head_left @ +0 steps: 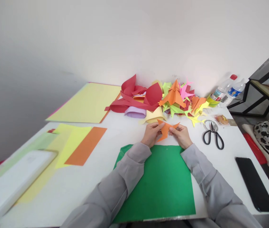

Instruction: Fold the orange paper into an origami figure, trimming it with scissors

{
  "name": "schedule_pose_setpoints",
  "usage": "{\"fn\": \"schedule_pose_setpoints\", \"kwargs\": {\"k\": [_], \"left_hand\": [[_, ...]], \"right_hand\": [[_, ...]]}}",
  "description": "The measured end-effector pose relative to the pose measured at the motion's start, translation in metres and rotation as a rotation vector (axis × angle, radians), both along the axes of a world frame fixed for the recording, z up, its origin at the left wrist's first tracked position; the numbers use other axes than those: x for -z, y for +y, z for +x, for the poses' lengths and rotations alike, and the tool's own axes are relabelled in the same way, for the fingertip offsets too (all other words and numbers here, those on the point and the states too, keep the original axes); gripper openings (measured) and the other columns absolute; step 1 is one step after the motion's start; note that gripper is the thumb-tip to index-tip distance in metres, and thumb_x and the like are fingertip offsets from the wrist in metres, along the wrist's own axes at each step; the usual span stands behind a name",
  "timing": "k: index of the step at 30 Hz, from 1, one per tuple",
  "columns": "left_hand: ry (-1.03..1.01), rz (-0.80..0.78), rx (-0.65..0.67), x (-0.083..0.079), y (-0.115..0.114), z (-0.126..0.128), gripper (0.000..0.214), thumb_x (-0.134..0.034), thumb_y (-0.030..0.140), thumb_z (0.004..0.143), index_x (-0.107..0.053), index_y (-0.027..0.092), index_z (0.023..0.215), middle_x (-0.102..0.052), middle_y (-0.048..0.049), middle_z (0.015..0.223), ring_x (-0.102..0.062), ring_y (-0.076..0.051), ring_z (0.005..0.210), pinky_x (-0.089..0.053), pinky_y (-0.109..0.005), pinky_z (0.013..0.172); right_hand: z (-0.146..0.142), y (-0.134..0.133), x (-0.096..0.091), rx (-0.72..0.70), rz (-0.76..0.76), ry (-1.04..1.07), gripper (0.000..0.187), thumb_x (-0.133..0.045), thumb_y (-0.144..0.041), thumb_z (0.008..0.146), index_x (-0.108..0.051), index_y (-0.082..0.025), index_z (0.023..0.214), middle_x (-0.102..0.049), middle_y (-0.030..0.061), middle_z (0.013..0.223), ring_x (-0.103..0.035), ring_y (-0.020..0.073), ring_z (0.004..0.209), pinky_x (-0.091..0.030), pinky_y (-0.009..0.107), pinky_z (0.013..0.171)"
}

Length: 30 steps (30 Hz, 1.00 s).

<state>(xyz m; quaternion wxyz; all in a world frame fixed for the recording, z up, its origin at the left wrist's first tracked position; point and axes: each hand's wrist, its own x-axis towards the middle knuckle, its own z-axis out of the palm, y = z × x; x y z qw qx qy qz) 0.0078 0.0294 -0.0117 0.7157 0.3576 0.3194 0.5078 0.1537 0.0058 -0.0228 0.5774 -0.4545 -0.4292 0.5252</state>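
Observation:
Between my two hands is a small folded piece of orange paper (164, 131) with pointed corners, held just past the far edge of a green sheet (162, 180). My left hand (151, 133) pinches its left side between thumb and fingers. On the other side, my right hand (180, 135) grips the paper near its right point. Fingers cover part of the folds. Just beyond my hands lies a pile of folded paper shapes, with an orange paper plane (173, 96) on top and a yellow one (194, 120) at the near edge.
Black-handled scissors (213, 135) and a black phone (255, 185) lie to the right. Two plastic bottles (219, 94) stand by the wall. Left are red paper loops (131, 103), a yellow sheet stack (87, 103), an orange strip (86, 146) and a white box-like object (18, 183).

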Motion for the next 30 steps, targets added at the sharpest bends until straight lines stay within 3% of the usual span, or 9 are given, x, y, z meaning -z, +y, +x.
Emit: {"fn": "schedule_pose_setpoints", "kwargs": {"k": [10, 16, 21, 27, 30], "left_hand": [[-0.001, -0.036, 0.018, -0.0016, -0.0001, -0.0012, 0.024, -0.074, 0.035, 0.063, -0.066, 0.012, 0.063, -0.064, -0.0026, 0.063, -0.058, -0.012, 0.056, -0.048, -0.027, 0.056], [-0.044, -0.079, -0.086, -0.0009, 0.0034, -0.0017, 0.022, -0.072, 0.034, 0.064, -0.066, 0.013, 0.064, -0.062, -0.0008, 0.059, -0.057, -0.012, 0.056, -0.047, -0.026, 0.057], [-0.074, -0.129, -0.079, -0.001, 0.0059, -0.0037, 0.023, -0.069, 0.036, 0.065, -0.068, 0.013, 0.063, -0.065, -0.0032, 0.061, -0.059, -0.015, 0.058, -0.046, -0.027, 0.057], [-0.055, -0.153, -0.107, -0.0023, 0.0058, -0.0062, 0.023, -0.067, 0.036, 0.066, -0.068, 0.013, 0.063, -0.066, -0.0034, 0.061, -0.059, -0.015, 0.058, -0.044, -0.026, 0.055], [-0.059, -0.149, -0.116, -0.0006, 0.0071, -0.0086, 0.022, -0.069, 0.034, 0.065, -0.068, 0.012, 0.064, -0.066, -0.0027, 0.061, -0.059, -0.014, 0.058, -0.044, -0.024, 0.055]], "right_hand": [[0.0012, 0.0024, 0.0048, 0.0, -0.029, 0.079, 0.027, -0.073, -0.043, 0.067, -0.066, -0.016, 0.063, -0.067, 0.0021, 0.057, -0.055, 0.0108, 0.047, -0.045, 0.025, 0.049], [0.0023, 0.0025, 0.0055, -0.028, -0.028, 0.073, 0.028, -0.074, -0.042, 0.066, -0.066, -0.015, 0.06, -0.064, 0.0016, 0.054, -0.054, 0.0101, 0.047, -0.043, 0.023, 0.05], [0.0005, 0.003, 0.0029, -0.035, -0.056, 0.147, 0.035, -0.068, -0.048, 0.07, -0.065, -0.015, 0.058, -0.062, 0.0018, 0.052, -0.052, 0.011, 0.044, -0.043, 0.025, 0.048], [-0.0021, 0.0047, 0.0029, 0.018, -0.041, 0.208, 0.022, -0.072, -0.038, 0.066, -0.069, -0.016, 0.069, -0.064, 0.0001, 0.059, -0.052, 0.0104, 0.045, -0.044, 0.025, 0.046], [-0.0041, 0.0044, 0.0019, 0.016, -0.055, 0.251, 0.024, -0.066, -0.038, 0.071, -0.068, -0.015, 0.065, -0.063, 0.0013, 0.057, -0.051, 0.0102, 0.044, -0.043, 0.025, 0.045]]}}
